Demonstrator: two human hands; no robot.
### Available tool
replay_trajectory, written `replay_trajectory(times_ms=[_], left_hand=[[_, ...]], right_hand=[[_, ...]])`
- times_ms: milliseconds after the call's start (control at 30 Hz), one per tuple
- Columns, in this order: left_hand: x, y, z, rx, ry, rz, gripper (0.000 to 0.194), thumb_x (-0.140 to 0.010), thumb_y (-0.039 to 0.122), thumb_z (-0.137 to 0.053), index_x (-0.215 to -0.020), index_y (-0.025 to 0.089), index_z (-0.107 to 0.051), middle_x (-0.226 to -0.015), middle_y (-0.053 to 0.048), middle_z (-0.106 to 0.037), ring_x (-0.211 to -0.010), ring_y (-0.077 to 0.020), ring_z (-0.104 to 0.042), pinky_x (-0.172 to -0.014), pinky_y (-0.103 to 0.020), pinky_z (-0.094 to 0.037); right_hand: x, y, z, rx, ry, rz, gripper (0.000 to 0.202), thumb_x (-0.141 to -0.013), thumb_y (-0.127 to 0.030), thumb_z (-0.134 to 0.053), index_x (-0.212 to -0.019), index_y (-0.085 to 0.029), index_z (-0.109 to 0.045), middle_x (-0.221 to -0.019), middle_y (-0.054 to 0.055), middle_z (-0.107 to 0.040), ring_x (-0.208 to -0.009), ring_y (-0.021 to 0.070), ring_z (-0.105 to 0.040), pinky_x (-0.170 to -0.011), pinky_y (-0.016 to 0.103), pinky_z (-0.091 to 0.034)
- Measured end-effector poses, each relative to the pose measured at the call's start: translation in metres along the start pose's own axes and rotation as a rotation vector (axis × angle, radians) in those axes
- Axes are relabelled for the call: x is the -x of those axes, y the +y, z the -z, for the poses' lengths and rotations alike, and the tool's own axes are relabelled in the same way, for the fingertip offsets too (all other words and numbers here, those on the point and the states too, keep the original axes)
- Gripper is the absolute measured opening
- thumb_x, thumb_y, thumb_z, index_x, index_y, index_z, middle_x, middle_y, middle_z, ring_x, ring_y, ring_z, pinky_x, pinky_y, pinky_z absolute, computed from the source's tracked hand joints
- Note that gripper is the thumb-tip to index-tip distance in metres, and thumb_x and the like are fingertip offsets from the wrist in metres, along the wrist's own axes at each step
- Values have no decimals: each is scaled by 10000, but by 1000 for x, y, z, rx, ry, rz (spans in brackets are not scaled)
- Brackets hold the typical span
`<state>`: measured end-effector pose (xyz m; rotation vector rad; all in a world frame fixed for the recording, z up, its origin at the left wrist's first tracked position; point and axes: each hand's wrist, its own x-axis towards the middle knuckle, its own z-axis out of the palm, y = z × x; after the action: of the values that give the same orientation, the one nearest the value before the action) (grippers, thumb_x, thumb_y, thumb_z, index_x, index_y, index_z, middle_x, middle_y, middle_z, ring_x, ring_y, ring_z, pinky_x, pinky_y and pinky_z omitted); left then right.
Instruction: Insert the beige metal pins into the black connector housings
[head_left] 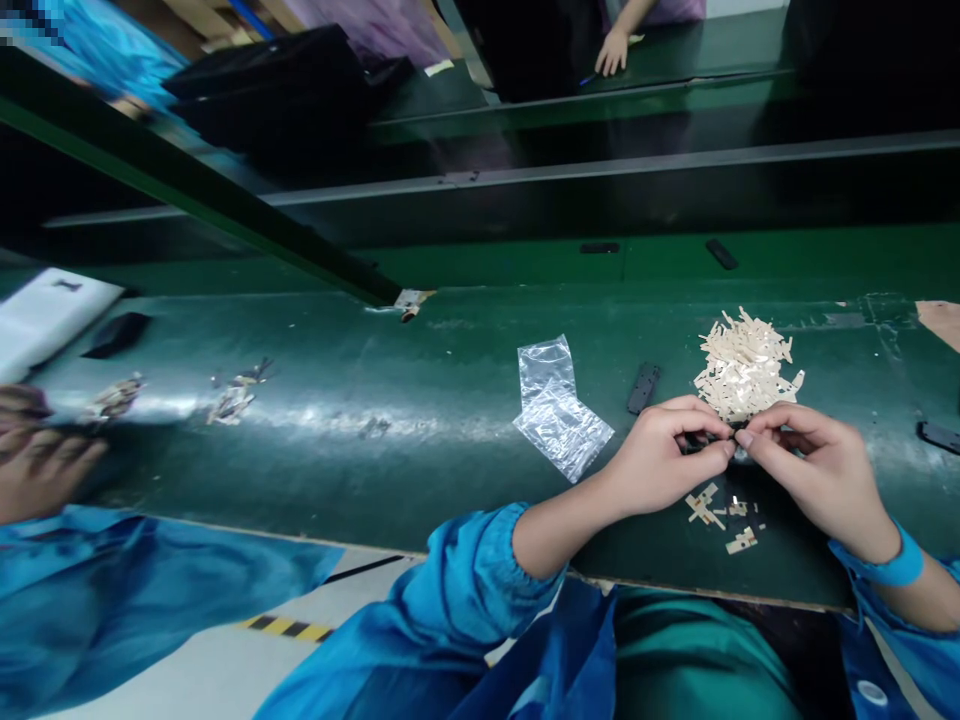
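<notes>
On the green tabletop my left hand (667, 450) is closed in a pinch on a small black part (699, 440), mostly hidden by the fingers. My right hand (825, 470), with a blue band at the wrist, pinches at the same spot, fingertips almost touching the left ones. What lies in its pinch is too small and covered to make out. Right behind both hands is a heap of thin cream-coloured pieces (742, 365). Several loose cream and dark scraps (742, 542) lie in front of them. A flat black piece (643, 388) rests just beyond my left hand.
Clear plastic bags (562, 410) lie left of my hands. Further black pieces (721, 254) sit at the back, one (937, 437) at the right edge. A slanted green post (300, 245) meets the table. A co-worker's hand (49, 465) is at far left, another person's hand (613, 50) across.
</notes>
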<state>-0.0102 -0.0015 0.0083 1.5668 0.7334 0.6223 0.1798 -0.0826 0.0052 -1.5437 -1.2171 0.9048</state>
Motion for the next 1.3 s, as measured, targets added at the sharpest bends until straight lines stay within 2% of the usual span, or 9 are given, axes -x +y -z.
replay_trajectory(times_ms=[167, 300, 367, 600, 700, 800, 1000, 1133, 1300], left_hand=[[-5, 3, 1, 130, -23, 133, 263, -865, 403, -799, -892, 142, -810, -908, -59, -709, -690, -99, -541, -616, -248, -410], [-10, 3, 6, 354, -133, 269, 400, -807, 534, -855, -885, 146, -798, -816, -33, -705, -712, -108, -563, -666, -252, -435], [-12, 2, 9, 416, -188, 352, 466, -747, 582, -892, -869, 146, -782, -771, -10, -673, -679, -96, -545, -621, -237, -415], [-12, -3, 9, 507, -333, 508, 516, -650, 588, -954, -797, 152, -721, -713, 24, -598, -609, -68, -506, -499, -194, -388], [-12, -3, 8, 472, -322, 506, 542, -672, 632, -924, -771, 150, -695, -708, 19, -606, -591, -68, -508, -482, -194, -387], [-10, 0, 7, 414, -240, 441, 563, -722, 677, -869, -790, 141, -707, -710, 6, -625, -586, -72, -517, -492, -204, -380], [-5, 2, 6, 329, -63, 243, 327, -738, 407, -912, -834, 129, -769, -817, -34, -698, -708, -100, -585, -672, -248, -453], [-3, 2, 6, 249, -43, 201, 248, -787, 363, -860, -851, 137, -781, -812, -27, -673, -662, -85, -544, -593, -229, -401], [-3, 9, 9, 184, -48, 182, 314, -808, 447, -856, -863, 144, -796, -818, -42, -689, -642, -84, -515, -541, -215, -383]], right_hand=[[-2, -2, 1, -107, -8, -99, 154, -823, -359, -848, -782, -219, -800, -736, 38, -705, -619, 163, -587, -550, 269, -471], [-5, -7, 4, -242, -110, -213, 203, -749, -377, -921, -766, -214, -801, -684, 24, -676, -600, 154, -559, -550, 258, -469], [-6, -8, 5, -294, -169, -252, 234, -761, -405, -924, -757, -209, -797, -667, 18, -655, -575, 137, -513, -543, 257, -447], [-3, -2, 5, -416, -309, -388, 327, -776, -494, -924, -746, -198, -788, -638, 7, -601, -567, 124, -436, -517, 252, -338], [-4, -3, 4, -412, -296, -365, 310, -785, -482, -921, -740, -205, -791, -635, 6, -608, -568, 122, -446, -523, 251, -352], [-4, -4, 3, -347, -187, -282, 257, -765, -445, -936, -756, -221, -810, -686, 23, -667, -603, 141, -521, -557, 258, -428], [-2, -7, 0, -202, -11, -191, 260, -738, -461, -938, -774, -230, -825, -714, 50, -697, -615, 178, -572, -537, 283, -477], [-2, -8, 0, -165, -8, -190, 258, -720, -450, -951, -769, -233, -819, -725, 49, -703, -607, 174, -563, -526, 280, -468], [-2, -6, 1, -164, -6, -178, 272, -756, -489, -920, -745, -241, -809, -715, 52, -700, -587, 176, -555, -509, 284, -457]])
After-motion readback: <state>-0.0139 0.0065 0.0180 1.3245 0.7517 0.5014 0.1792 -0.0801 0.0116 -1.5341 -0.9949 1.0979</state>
